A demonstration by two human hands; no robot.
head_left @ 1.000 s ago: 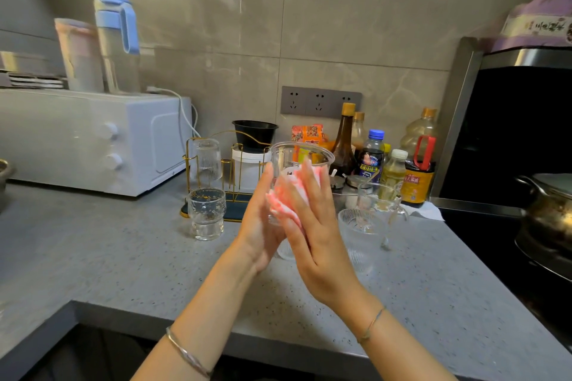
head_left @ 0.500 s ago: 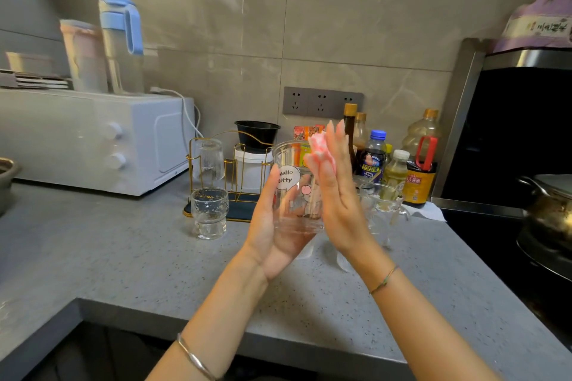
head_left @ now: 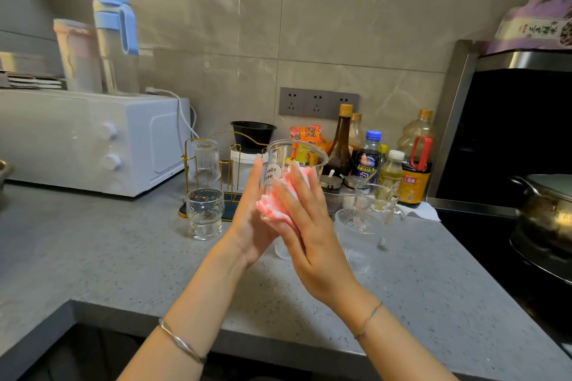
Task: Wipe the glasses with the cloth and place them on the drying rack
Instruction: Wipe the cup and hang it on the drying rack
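Right hand [head_left: 312, 244] slid down with pink cloth [head_left: 280, 201]; left hand [head_left: 252, 223] grip cradles printed glass [head_left: 294, 161], clear above counter [head_left: 93, 263].

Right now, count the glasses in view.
5: one in the left hand; one upside down on the rack; one before the rack; two right of the hands. More may be hidden.

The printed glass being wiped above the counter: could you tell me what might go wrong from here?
The printed glass is only pressed between flat palms, so it could slip from the left hand and right hand. Falling, it might hit the ribbed glass or handled cup below.
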